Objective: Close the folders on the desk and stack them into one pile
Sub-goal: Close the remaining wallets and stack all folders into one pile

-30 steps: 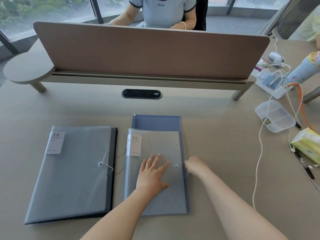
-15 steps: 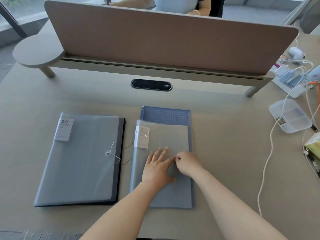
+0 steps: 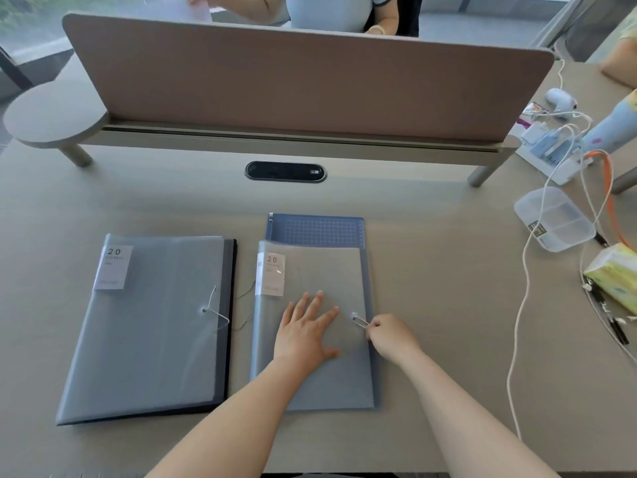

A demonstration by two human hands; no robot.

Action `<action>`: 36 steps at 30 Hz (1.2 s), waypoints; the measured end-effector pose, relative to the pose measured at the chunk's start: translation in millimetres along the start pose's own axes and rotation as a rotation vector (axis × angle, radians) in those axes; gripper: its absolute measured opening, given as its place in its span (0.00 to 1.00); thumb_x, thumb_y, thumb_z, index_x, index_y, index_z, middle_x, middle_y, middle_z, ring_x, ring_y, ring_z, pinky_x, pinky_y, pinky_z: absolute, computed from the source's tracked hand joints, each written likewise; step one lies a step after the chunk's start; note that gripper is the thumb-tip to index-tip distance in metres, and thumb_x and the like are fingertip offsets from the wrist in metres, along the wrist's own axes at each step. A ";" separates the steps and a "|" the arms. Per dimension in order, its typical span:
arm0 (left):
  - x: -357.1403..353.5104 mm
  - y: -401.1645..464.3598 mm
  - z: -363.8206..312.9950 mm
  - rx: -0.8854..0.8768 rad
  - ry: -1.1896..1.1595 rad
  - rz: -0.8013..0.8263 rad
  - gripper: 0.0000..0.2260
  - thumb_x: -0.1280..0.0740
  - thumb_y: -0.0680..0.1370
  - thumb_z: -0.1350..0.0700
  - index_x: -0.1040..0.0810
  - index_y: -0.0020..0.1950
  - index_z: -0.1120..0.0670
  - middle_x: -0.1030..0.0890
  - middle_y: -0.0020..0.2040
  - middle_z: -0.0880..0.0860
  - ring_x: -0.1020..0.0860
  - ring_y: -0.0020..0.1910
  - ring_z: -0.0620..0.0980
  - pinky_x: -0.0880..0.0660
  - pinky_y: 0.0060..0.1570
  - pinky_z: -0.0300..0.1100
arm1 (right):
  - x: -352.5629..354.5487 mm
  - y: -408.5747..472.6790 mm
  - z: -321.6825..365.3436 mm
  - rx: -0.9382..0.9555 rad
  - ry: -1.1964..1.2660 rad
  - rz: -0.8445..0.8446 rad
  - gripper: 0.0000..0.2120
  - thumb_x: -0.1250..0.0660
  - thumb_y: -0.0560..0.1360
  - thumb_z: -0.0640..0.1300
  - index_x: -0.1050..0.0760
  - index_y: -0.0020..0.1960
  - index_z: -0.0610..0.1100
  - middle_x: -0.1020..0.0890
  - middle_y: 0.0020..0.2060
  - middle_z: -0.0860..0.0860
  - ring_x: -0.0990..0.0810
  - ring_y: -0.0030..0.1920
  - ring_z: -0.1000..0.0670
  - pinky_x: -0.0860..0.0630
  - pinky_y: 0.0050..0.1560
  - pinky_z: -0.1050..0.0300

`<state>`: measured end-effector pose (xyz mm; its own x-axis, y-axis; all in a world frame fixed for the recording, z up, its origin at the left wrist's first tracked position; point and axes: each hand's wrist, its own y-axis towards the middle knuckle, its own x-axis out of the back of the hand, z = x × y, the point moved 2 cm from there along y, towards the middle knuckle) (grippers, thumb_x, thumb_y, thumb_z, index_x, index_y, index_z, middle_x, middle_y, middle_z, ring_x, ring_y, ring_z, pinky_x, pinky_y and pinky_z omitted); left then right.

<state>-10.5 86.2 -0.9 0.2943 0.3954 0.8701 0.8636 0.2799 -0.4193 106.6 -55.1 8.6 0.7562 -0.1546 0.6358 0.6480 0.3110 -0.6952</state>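
Looking down from the head camera, both folders lie flat with their covers down, side by side and a little apart on the tabletop [image 3: 431, 305], so the closing looks nearly done and the stacking not begun. The left folder [image 3: 148, 326] sits alone to the left, its elastic cord [image 3: 217, 313] looped loosely from the button on its cover, untouched by either hand. The right folder [image 3: 313, 326] lies on top of a blue grid mat [image 3: 317, 231], whose far end shows beyond it. The left hand [image 3: 306, 329] is spread flat, palm down, pressing the cover of the right folder. The right hand [image 3: 389, 334] is pinched on the thin cord loop [image 3: 360, 320] that runs from the button near that folder's right edge; whether the loop is being fastened or only pulled taut cannot be told. Judging from this, what remains is to finish that fastening, perhaps tidy the left folder's cord, and then lay one folder on the other.
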 end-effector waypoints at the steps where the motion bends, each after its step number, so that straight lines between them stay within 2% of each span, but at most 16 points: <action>1: 0.2 0.1 -0.2 0.000 0.002 0.002 0.38 0.33 0.74 0.37 0.47 0.79 0.38 0.57 0.82 0.48 0.58 0.81 0.52 0.59 0.78 0.51 | 2.0 1.8 -1.5 -0.010 0.022 -0.005 0.11 0.40 0.73 0.40 0.22 0.35 0.45 0.15 0.40 0.42 0.18 0.44 0.41 0.30 0.39 0.56; 4: 0.4 0.5 -0.9 0.002 0.003 0.002 0.38 0.33 0.74 0.37 0.47 0.79 0.38 0.56 0.82 0.48 0.58 0.81 0.52 0.59 0.78 0.51 | 7.3 8.6 -0.1 -0.011 0.070 -0.030 0.10 0.39 0.74 0.41 0.22 0.36 0.45 0.19 0.36 0.45 0.21 0.41 0.43 0.33 0.38 0.56; 7: -0.6 0.6 -0.6 0.001 -0.007 -0.002 0.38 0.32 0.73 0.37 0.46 0.79 0.39 0.56 0.82 0.48 0.57 0.81 0.52 0.59 0.78 0.52 | 12.6 14.4 7.4 -0.017 0.080 -0.074 0.12 0.40 0.74 0.42 0.27 0.33 0.44 0.23 0.31 0.45 0.25 0.37 0.43 0.35 0.34 0.55; 10: -1.1 0.9 0.0 0.000 -0.007 0.002 0.37 0.32 0.73 0.38 0.46 0.79 0.38 0.56 0.82 0.48 0.58 0.81 0.53 0.59 0.78 0.52 | 14.9 22.0 17.7 -0.013 0.069 -0.080 0.11 0.40 0.74 0.42 0.26 0.34 0.43 0.20 0.35 0.42 0.22 0.39 0.41 0.32 0.37 0.55; 14: -2.5 1.3 0.1 0.001 -0.015 0.003 0.37 0.32 0.73 0.38 0.45 0.78 0.39 0.56 0.82 0.48 0.58 0.81 0.53 0.58 0.78 0.53 | 14.5 30.1 31.8 -0.003 0.043 -0.073 0.10 0.40 0.73 0.42 0.22 0.36 0.43 0.18 0.36 0.43 0.19 0.42 0.41 0.31 0.38 0.56; 19: -3.9 1.3 0.5 0.006 -0.019 -0.006 0.37 0.31 0.73 0.38 0.45 0.78 0.38 0.55 0.82 0.48 0.57 0.81 0.53 0.58 0.78 0.52 | 13.7 29.2 45.4 0.045 -0.020 -0.095 0.16 0.38 0.76 0.45 0.29 0.30 0.46 0.25 0.27 0.52 0.24 0.38 0.44 0.32 0.39 0.56; 21: -5.2 1.7 0.8 0.006 -0.014 -0.003 0.37 0.31 0.73 0.38 0.45 0.78 0.39 0.55 0.82 0.48 0.57 0.81 0.53 0.58 0.78 0.52 | 11.6 29.0 45.6 0.086 -0.020 -0.102 0.17 0.37 0.77 0.47 0.29 0.30 0.46 0.25 0.26 0.54 0.24 0.37 0.45 0.31 0.40 0.56; 25: -2.5 1.0 0.9 0.010 -0.004 0.003 0.36 0.32 0.74 0.39 0.45 0.79 0.40 0.54 0.82 0.49 0.57 0.81 0.52 0.59 0.78 0.52 | 13.0 26.7 37.4 0.113 0.181 -0.187 0.11 0.37 0.78 0.51 0.23 0.42 0.45 0.20 0.33 0.53 0.21 0.40 0.47 0.31 0.40 0.55; 29: 5.3 -11.8 15.6 0.174 -0.076 -0.144 0.33 0.31 0.75 0.45 0.40 0.78 0.46 0.48 0.82 0.53 0.53 0.81 0.54 0.58 0.77 0.53 | 20.7 18.7 18.8 0.034 0.271 -0.350 0.10 0.42 0.78 0.44 0.22 0.50 0.44 0.19 0.43 0.50 0.22 0.45 0.44 0.34 0.41 0.56; 33: 13.0 -28.5 42.6 0.401 -0.197 -0.343 0.37 0.26 0.70 0.48 0.37 0.77 0.50 0.40 0.79 0.55 0.42 0.78 0.58 0.43 0.74 0.54 | 12.5 14.2 2.5 -0.035 0.226 -0.293 0.11 0.43 0.77 0.41 0.22 0.52 0.44 0.18 0.46 0.48 0.23 0.45 0.45 0.32 0.42 0.55; 36: 19.3 -36.6 54.6 0.567 -0.372 -0.321 0.38 0.28 0.72 0.48 0.42 0.78 0.50 0.35 0.73 0.54 0.32 0.69 0.57 0.28 0.58 0.50 | 9.5 10.1 1.0 -0.046 0.218 -0.282 0.11 0.42 0.77 0.41 0.22 0.52 0.43 0.19 0.43 0.48 0.24 0.42 0.45 0.32 0.41 0.55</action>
<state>-58.7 131.4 17.1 -0.1812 0.4599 0.8693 0.5108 0.7994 -0.3165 120.3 -52.6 7.9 0.5456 -0.4264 0.7215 0.8334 0.1860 -0.5204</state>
